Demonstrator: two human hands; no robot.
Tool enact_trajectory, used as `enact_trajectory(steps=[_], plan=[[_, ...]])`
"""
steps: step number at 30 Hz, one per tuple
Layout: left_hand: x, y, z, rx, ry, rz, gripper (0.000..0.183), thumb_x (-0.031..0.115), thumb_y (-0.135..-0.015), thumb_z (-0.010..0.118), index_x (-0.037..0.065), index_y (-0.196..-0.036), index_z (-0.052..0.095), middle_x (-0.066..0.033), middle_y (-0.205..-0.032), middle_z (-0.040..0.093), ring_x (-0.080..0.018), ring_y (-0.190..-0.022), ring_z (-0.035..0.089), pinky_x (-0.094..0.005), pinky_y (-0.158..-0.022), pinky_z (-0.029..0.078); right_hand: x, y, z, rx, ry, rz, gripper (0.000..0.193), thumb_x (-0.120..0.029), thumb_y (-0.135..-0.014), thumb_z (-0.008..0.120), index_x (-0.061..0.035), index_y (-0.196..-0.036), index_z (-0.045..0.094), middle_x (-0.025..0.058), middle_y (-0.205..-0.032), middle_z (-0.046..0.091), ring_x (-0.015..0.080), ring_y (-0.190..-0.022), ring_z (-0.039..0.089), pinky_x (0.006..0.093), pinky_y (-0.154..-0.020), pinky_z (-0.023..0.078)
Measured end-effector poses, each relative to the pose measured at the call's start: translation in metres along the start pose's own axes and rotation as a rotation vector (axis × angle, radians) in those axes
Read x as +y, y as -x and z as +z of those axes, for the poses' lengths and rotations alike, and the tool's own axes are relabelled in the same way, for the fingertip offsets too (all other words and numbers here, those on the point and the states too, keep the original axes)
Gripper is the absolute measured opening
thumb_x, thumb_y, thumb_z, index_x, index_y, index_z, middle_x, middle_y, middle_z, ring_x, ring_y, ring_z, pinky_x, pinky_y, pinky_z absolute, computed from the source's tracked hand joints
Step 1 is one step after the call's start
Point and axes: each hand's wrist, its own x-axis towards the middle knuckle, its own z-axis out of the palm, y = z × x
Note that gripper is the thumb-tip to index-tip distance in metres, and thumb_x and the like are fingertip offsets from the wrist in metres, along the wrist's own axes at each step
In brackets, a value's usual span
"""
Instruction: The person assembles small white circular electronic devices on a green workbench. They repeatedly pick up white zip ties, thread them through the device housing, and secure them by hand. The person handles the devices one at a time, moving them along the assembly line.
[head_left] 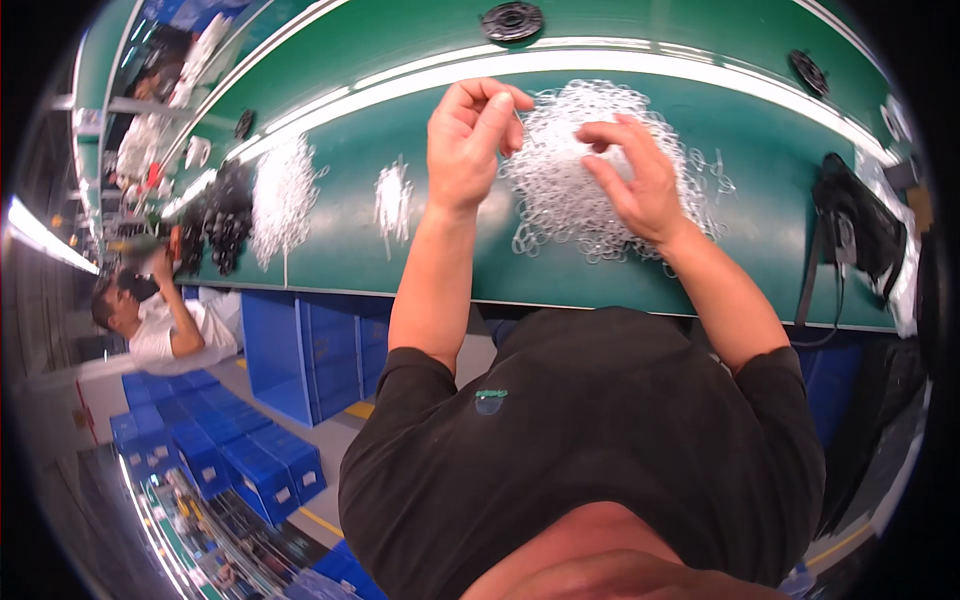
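Note:
A wide heap of thin white loops (560, 190) lies on the green work table (780, 235) in front of me. At the heap's left side my left hand (470, 140) is raised, its fingers curled in and the thumb pressed against them. Whatever is between those fingertips is too small to make out. Over the right part of the heap is my right hand (640, 180), thumb and fingers curved with a gap between them. Nothing shows in that gap except the heap behind it. Left of my left forearm lies a small bundle of white strips (393, 200).
Farther left are another white pile (285, 195) and a black pile (222, 215). Black round discs (512, 21) sit along the far side. A black bag (850, 225) with straps lies at the right end. Blue bins (280, 350) stand below left, near a seated co-worker (190, 335).

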Motion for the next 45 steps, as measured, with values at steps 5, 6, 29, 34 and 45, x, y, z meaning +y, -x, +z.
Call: enact_trajectory(steps=[5,6,29,34,45], plan=[[-0.027,0.003,0.031,-0.106,0.363,-0.107,0.011,0.010,-0.100,0.055,0.000,-0.103,0.051,-0.0118,-0.091,0.065,-0.0124,-0.067,0.061,-0.0259,-0.057,0.051,-0.001,-0.001,0.005,0.055,-0.119,0.002,0.020,-0.005,-0.082,0.072,-0.0067,-0.100,0.066,0.0059,-0.086,0.068,0.0225,-0.078,0.064,0.0380,-0.083,0.049],[-0.033,0.004,0.028,-0.111,0.380,-0.125,0.009,0.007,-0.100,0.056,0.000,-0.104,0.052,-0.0122,-0.093,0.065,-0.0137,-0.069,0.062,-0.0278,-0.059,0.054,0.002,0.000,0.005,0.057,-0.092,-0.009,0.020,-0.004,-0.081,0.071,-0.0066,-0.100,0.066,0.0061,-0.085,0.067,0.0232,-0.078,0.064,0.0371,-0.081,0.049],[-0.064,0.020,0.038,0.050,0.275,-0.194,0.010,0.001,-0.095,0.061,-0.003,-0.103,0.057,-0.0122,-0.091,0.066,-0.0154,-0.073,0.066,-0.0298,-0.064,0.059,0.004,0.000,0.002,0.140,-0.132,0.201,0.009,-0.005,-0.083,0.066,-0.0065,-0.090,0.071,0.0051,-0.079,0.069,0.0188,-0.070,0.062,0.0323,-0.071,0.051],[-0.063,0.020,0.039,0.072,0.285,-0.188,0.010,0.000,-0.095,0.061,-0.002,-0.103,0.057,-0.0128,-0.092,0.066,-0.0157,-0.073,0.066,-0.0304,-0.064,0.059,0.002,0.000,0.000,0.113,-0.126,0.227,0.011,-0.006,-0.083,0.064,-0.0076,-0.090,0.072,0.0042,-0.079,0.069,0.0194,-0.071,0.062,0.0328,-0.072,0.050],[-0.063,0.020,0.039,0.064,0.224,-0.175,0.011,0.000,-0.094,0.063,-0.003,-0.102,0.058,-0.0118,-0.091,0.066,-0.0147,-0.073,0.065,-0.0299,-0.063,0.059,0.007,0.001,0.000,0.099,-0.076,0.189,0.009,-0.005,-0.083,0.062,-0.0064,-0.088,0.070,0.0056,-0.077,0.069,0.0217,-0.075,0.065,0.0345,-0.074,0.050]])
